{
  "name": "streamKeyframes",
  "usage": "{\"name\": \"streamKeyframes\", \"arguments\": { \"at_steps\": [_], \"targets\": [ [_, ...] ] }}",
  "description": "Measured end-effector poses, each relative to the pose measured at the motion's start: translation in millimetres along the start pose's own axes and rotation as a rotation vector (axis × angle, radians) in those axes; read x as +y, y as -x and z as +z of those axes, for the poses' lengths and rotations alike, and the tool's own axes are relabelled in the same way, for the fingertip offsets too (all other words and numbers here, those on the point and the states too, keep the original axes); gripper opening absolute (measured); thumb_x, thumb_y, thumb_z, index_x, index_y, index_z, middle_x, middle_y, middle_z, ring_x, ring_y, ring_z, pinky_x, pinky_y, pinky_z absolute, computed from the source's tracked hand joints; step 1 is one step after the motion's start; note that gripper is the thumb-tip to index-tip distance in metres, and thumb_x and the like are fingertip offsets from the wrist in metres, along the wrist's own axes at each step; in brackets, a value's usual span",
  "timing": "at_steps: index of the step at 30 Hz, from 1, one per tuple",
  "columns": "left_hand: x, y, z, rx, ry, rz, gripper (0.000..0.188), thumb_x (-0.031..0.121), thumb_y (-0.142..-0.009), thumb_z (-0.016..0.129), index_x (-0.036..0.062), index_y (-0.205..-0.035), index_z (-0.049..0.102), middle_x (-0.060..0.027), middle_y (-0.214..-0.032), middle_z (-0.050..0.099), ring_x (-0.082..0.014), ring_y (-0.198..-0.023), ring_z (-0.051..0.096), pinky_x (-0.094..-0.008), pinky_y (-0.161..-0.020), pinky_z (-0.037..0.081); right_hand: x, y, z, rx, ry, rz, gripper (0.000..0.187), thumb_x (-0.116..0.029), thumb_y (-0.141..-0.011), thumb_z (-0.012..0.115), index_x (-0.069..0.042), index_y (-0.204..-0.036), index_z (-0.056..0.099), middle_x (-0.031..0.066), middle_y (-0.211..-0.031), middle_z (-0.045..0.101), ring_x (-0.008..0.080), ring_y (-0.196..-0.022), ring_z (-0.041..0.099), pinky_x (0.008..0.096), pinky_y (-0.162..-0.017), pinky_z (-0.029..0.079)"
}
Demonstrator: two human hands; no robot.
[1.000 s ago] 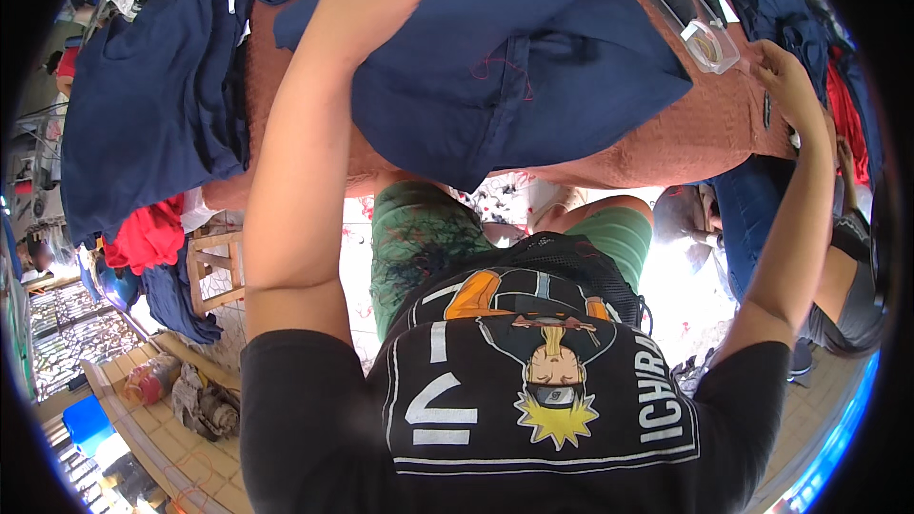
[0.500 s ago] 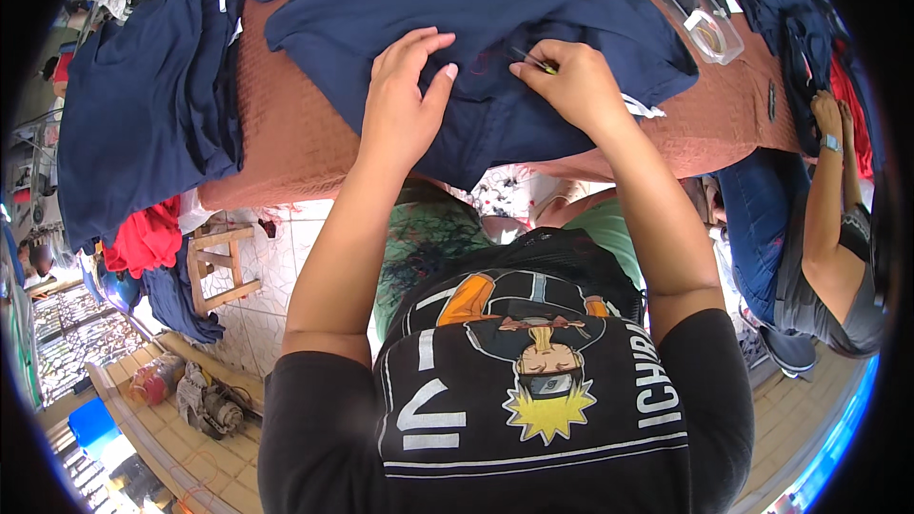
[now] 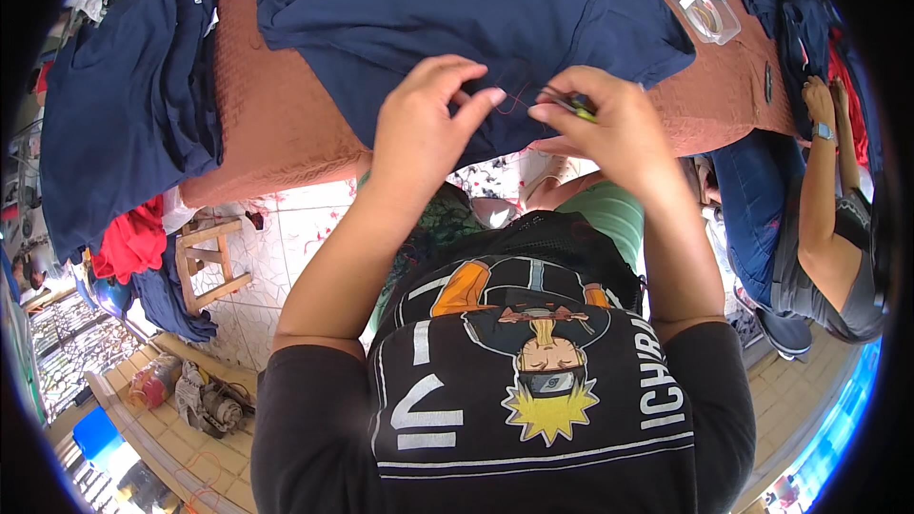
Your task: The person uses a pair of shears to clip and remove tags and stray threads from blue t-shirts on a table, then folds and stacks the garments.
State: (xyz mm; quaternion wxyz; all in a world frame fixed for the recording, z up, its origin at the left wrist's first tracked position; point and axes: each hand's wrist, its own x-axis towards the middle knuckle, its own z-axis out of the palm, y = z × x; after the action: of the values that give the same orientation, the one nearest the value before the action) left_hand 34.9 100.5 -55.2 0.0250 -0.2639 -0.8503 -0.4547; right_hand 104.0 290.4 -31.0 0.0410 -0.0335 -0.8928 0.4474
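Navy-blue cloth (image 3: pixel 428 9), looking like a garment, is spread over the table in front of me. My right hand (image 3: pixel 605 114) is closed around small thread snips (image 3: pixel 574 107) with a yellow-green part, their tips pointing left. My left hand (image 3: pixel 433 109) is over the cloth's near part, thumb and forefinger curved but apart. A thin red thread (image 3: pixel 515 99) shows between the two hands, close to my left thumb tip. Whether it touches that thumb I cannot tell. My right fingers hide part of the snips.
A brown quilted cover (image 3: pixel 276 114) lies on the table. Navy garments (image 3: pixel 133 95) hang over its left end, above red cloth (image 3: pixel 133 238) and a wooden stool (image 3: pixel 214 262). A clear plastic box (image 3: pixel 709 14) stands back right. A co-worker's hands (image 3: pixel 824 100) handle dark cloth at right.
Both hands have come nearer to me, and my right hand has turned, showing more of the snips. The navy cloth's near part has shifted. The red thread now shows between my hands.
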Motion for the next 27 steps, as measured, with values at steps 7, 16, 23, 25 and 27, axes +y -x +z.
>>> {"name": "streamKeyframes", "arguments": {
  "at_steps": [7, 16, 23, 25, 27],
  "targets": [
    [-13, 11, 22, 0.068, -0.24, 0.139, 0.014, 0.014, -0.079, 0.075, 0.0033, -0.088, 0.071, -0.0039, -0.101, 0.068, -0.0135, -0.07, 0.064, -0.0264, -0.062, 0.051, 27, 4, 38, 0.167, 0.144, -0.055, 0.021, -0.018, -0.077, 0.075, -0.003, -0.087, 0.066, 0.0108, -0.085, 0.063, 0.0312, -0.075, 0.065, 0.0395, -0.065, 0.05],
    [-5, 5, -3, -0.221, 0.106, -0.184, 0.016, 0.016, -0.082, 0.073, 0.0031, -0.092, 0.074, -0.0049, -0.102, 0.066, -0.012, -0.086, 0.061, -0.025, -0.076, 0.048, 23, 21, 21, -0.043, -0.239, 0.185, 0.017, -0.011, -0.079, 0.072, 0.001, -0.088, 0.065, 0.0108, -0.081, 0.063, 0.0251, -0.072, 0.064, 0.0353, -0.065, 0.049],
    [-1, 1, -3, -0.329, 0.122, -0.224, 0.016, 0.015, -0.082, 0.073, 0.0021, -0.092, 0.074, -0.005, -0.099, 0.063, -0.0143, -0.09, 0.059, -0.0264, -0.08, 0.047, 4, 27, 35, -0.046, -0.113, -0.14, 0.018, -0.007, -0.075, 0.071, -0.001, -0.091, 0.064, 0.011, -0.086, 0.063, 0.0299, -0.078, 0.064, 0.0375, -0.068, 0.051],
    [-1, 1, -5, -0.349, 0.108, -0.211, 0.015, 0.013, -0.082, 0.073, 0.0015, -0.091, 0.074, -0.0051, -0.098, 0.063, -0.0142, -0.09, 0.059, -0.0263, -0.08, 0.047, 4, 29, 37, -0.061, -0.092, -0.161, 0.023, -0.007, -0.073, 0.07, -0.003, -0.094, 0.064, 0.0104, -0.091, 0.063, 0.0321, -0.081, 0.064, 0.0384, -0.069, 0.051],
    [-2, 3, -6, -0.358, 0.111, -0.209, 0.015, 0.012, -0.081, 0.073, 0.0011, -0.091, 0.074, -0.005, -0.098, 0.063, -0.014, -0.09, 0.059, -0.0262, -0.08, 0.047, 6, 28, 34, -0.085, -0.053, -0.197, 0.023, -0.009, -0.074, 0.07, -0.004, -0.096, 0.063, 0.0103, -0.092, 0.063, 0.0317, -0.081, 0.064, 0.0385, -0.07, 0.051]
  ]
}}
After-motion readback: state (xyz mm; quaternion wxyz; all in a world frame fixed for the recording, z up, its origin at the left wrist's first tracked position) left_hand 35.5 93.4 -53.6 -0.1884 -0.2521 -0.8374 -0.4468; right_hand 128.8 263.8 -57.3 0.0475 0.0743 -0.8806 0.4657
